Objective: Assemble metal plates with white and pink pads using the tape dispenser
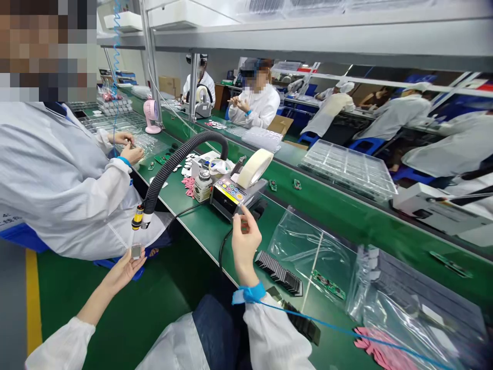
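Observation:
My left hand (127,267) is off the bench at lower left, fingers pinched on a small grey square part (136,251), held just below the nozzle (139,218) of a black corrugated hose. My right hand (244,241) is raised at the front of the tape dispenser (234,195), thumb and fingers pinched at a strip of pale tape (235,218) coming off its front. A roll of cream tape (254,167) sits on the dispenser. A blue wrist strap (248,294) with a cord is on my right wrist.
Rows of black finned parts (279,272) lie on the green bench, next to clear plastic bags (319,257) and a green circuit board (329,285). Pink pads (379,349) lie at lower right. A co-worker in white (57,180) sits close on the left. Clear trays (348,167) stand behind.

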Tool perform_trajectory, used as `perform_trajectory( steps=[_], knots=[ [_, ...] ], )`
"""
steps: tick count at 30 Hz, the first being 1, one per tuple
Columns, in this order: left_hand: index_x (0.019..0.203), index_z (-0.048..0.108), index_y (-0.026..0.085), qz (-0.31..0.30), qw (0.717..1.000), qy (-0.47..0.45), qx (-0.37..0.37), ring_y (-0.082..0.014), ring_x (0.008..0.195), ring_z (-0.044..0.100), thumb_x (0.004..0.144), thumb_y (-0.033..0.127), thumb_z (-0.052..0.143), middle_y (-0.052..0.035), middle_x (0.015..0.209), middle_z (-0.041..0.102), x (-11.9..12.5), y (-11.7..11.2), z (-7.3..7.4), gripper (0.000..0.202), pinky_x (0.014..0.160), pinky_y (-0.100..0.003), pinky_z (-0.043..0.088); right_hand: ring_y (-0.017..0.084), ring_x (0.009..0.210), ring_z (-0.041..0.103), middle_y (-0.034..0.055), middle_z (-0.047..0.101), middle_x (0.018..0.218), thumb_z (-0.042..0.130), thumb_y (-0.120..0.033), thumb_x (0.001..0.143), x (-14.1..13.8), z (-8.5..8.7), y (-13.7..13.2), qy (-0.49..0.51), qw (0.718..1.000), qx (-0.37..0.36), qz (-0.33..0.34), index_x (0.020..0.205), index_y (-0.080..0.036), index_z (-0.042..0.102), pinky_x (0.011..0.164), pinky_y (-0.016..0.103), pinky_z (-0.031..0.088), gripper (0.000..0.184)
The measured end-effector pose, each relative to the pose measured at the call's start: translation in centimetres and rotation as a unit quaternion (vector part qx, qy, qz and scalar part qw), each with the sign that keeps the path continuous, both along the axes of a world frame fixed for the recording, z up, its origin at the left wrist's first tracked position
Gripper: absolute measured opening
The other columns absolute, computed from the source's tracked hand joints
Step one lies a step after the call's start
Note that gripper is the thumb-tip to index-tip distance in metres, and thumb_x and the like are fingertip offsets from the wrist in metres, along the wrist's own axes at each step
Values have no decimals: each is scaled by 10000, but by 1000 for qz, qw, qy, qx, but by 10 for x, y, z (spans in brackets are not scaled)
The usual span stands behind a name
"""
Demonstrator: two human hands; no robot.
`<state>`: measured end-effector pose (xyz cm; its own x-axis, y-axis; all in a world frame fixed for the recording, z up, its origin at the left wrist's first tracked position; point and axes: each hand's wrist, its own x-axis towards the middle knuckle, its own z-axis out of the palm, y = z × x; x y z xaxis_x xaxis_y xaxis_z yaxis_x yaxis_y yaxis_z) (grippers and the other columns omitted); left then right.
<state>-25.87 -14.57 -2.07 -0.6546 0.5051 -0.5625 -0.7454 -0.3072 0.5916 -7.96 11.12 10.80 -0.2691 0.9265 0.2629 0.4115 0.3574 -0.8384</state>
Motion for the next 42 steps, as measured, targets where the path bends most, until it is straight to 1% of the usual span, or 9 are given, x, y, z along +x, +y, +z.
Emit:
perform_trajectory(
  steps=[4,7,13,19,24,30,34,39,42],
  knots=[
    [1185,593,145,-26,999,-19,-23,-172,837,728,913,62,445,-68,905,758,13,-12,-10,321,765,-285,610,117,575,564,-10,685,752,469,-217,813,12,21,23,-200,971,125,43,1367,-311,444,548,216,356,562],
    [1178,601,146,-55,997,-34,-36,-182,841,732,890,61,482,-69,892,765,28,-12,-19,323,785,-279,603,152,596,617,32,703,762,449,-154,803,11,32,32,-321,926,187,61,1388,-308,412,512,219,337,606],
    [916,717,135,-155,985,-67,-25,-196,825,731,813,98,635,-96,882,773,74,3,-24,137,837,-316,578,227,653,682,86,713,735,443,-149,814,2,46,30,-460,850,244,80,1419,-269,362,545,255,417,622],
    [885,750,151,-237,968,-79,-6,-216,809,723,661,307,805,-98,857,775,115,25,-5,278,857,-346,553,249,669,694,114,707,697,445,-156,819,-1,51,37,-515,809,260,115,1436,-202,332,562,271,443,629],
    [847,761,147,-260,963,-39,50,-221,804,710,601,387,828,-107,839,772,126,50,24,350,906,-403,517,246,680,698,115,711,704,433,-165,831,-1,52,40,-530,796,262,128,1446,-176,303,574,270,449,630],
    [854,769,167,-264,955,49,124,-256,871,697,624,405,809,-109,880,773,120,90,64,334,996,-500,446,251,705,698,132,719,756,428,-165,829,1,49,38,-520,804,255,133,1457,-183,271,594,288,462,648],
    [862,772,146,-273,946,97,147,-277,880,696,662,389,786,-127,886,771,124,106,84,315,981,-498,462,265,727,699,150,719,772,427,-146,820,0,48,40,-487,830,232,141,1448,-157,296,629,316,474,641],
    [856,775,166,-262,948,106,150,-261,854,702,663,417,776,-115,869,774,137,103,89,316,967,-486,486,274,795,695,138,725,807,503,-116,774,7,46,33,-376,903,157,139,1401,-187,399,721,357,476,640],
    [837,779,196,-249,955,91,133,-264,856,708,618,441,796,-105,871,780,142,93,83,330,981,-495,478,224,785,690,75,730,830,542,-165,802,10,30,18,-248,958,65,125,1295,-203,518,738,329,484,494]
  ],
)
